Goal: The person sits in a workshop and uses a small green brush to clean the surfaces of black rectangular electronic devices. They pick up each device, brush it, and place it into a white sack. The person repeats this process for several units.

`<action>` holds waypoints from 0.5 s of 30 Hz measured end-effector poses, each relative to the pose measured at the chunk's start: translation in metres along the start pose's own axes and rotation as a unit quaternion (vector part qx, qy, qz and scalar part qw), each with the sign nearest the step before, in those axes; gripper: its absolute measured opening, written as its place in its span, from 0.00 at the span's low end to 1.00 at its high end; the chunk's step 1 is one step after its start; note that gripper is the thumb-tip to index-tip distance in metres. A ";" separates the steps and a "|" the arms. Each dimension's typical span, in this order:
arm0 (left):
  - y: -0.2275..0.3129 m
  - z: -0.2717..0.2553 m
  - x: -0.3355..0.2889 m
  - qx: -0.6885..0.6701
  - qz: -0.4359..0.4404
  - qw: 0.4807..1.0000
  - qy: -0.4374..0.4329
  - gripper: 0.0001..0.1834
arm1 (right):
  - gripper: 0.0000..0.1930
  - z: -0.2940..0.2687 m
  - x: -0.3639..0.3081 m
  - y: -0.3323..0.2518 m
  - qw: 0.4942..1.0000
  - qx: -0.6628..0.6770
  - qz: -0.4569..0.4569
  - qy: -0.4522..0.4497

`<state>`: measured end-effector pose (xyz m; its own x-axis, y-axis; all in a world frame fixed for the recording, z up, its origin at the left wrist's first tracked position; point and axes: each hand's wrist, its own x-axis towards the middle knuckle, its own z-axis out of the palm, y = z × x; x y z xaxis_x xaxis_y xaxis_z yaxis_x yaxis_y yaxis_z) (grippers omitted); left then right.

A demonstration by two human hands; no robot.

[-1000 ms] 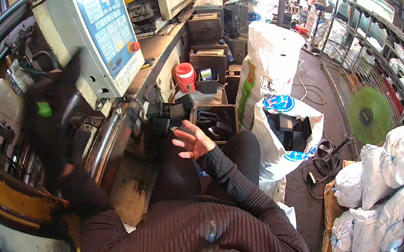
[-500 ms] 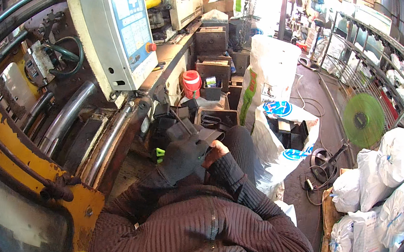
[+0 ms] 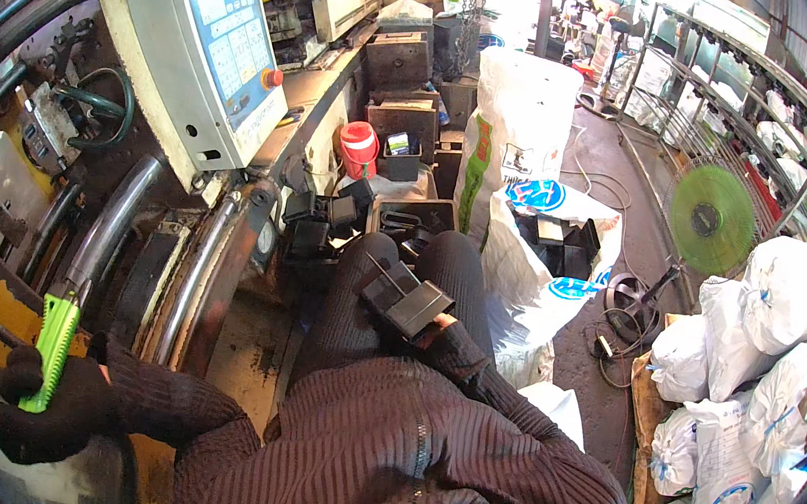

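Note:
My left hand point(image 3: 67, 407), in a dark glove with bare fingertips, is out at the far left beside the machine's yellow door. Its fingers are closed around a bright green utility knife point(image 3: 56, 350), held upright with its metal end up. Over my lap, my right hand point(image 3: 441, 325) grips a black plastic box point(image 3: 420, 308) by its right side. The box has a raised dividing wall and is tilted; most of that hand is hidden by the box and the sleeve. More black plastic boxes point(image 3: 319, 227) lie just past my knees.
To the left stands a machine with a control panel point(image 3: 224, 29) and metal bars. A red bucket point(image 3: 359, 149) sits beyond my knees. An open white sack point(image 3: 540, 269) of black parts is at my right, near a green fan point(image 3: 713, 220) and stacked white bags point(image 3: 704, 430).
My left hand has left the black box and swung far left, with the green knife now upright in it. The right hand keeps the box, now lower over my lap.

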<state>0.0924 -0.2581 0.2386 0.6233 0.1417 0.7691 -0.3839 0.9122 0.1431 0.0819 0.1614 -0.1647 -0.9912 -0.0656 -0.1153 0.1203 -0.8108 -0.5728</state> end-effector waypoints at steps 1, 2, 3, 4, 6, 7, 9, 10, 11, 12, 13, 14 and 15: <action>-0.001 0.000 0.001 0.008 0.018 1.000 0.021 0.05 | 0.16 0.008 -0.004 -0.004 1.000 -0.019 -0.008 0.001; -0.002 0.000 0.002 0.017 0.037 0.998 0.042 0.07 | 0.14 0.012 -0.006 -0.006 0.999 -0.039 -0.016 0.003; 0.002 -0.003 0.002 -0.033 0.014 0.999 0.036 0.08 | 0.16 0.002 0.000 0.000 0.999 -0.051 -0.012 -0.010; 0.002 -0.004 0.002 -0.102 -0.045 0.994 0.015 0.10 | 0.18 -0.014 0.007 0.007 0.998 -0.063 -0.011 -0.022; -0.007 -0.002 -0.003 -0.248 -0.198 0.948 -0.029 0.12 | 0.21 -0.018 0.009 0.007 0.991 -0.115 -0.042 -0.061; -0.008 -0.002 -0.006 -0.294 -0.247 0.922 -0.040 0.12 | 0.21 -0.021 0.008 0.008 0.981 -0.153 -0.076 -0.088; -0.001 -0.005 -0.008 -0.346 -0.306 0.886 -0.041 0.13 | 0.22 -0.009 0.000 0.008 0.986 -0.119 -0.066 -0.100; 0.007 -0.005 -0.008 -0.357 -0.315 0.879 -0.033 0.14 | 0.22 -0.004 0.000 0.002 0.995 -0.047 -0.027 -0.084; 0.011 -0.003 -0.005 -0.429 -0.372 0.823 -0.020 0.13 | 0.22 0.001 0.000 0.000 0.997 0.030 0.012 -0.069; 0.007 0.001 -0.009 -0.453 -0.371 0.810 -0.028 0.14 | 0.21 0.004 0.001 0.000 0.996 0.059 0.031 -0.059; -0.001 0.010 -0.018 -0.477 -0.370 0.796 -0.037 0.14 | 0.21 0.006 0.002 0.000 0.994 0.088 0.050 -0.047; 0.005 0.009 -0.019 -0.499 -0.370 0.782 -0.047 0.14 | 0.20 0.009 0.001 -0.001 0.991 0.112 0.070 -0.034; 0.011 0.009 -0.021 -0.521 -0.371 0.767 -0.056 0.14 | 0.20 0.012 -0.002 -0.002 0.993 0.095 0.062 -0.033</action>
<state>0.0695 -0.2547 0.2296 0.3212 -0.5455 0.7742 0.8371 0.5458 0.0373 0.0825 0.1557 -0.1534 -0.9716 -0.2053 -0.1176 0.2354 -0.8884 -0.3942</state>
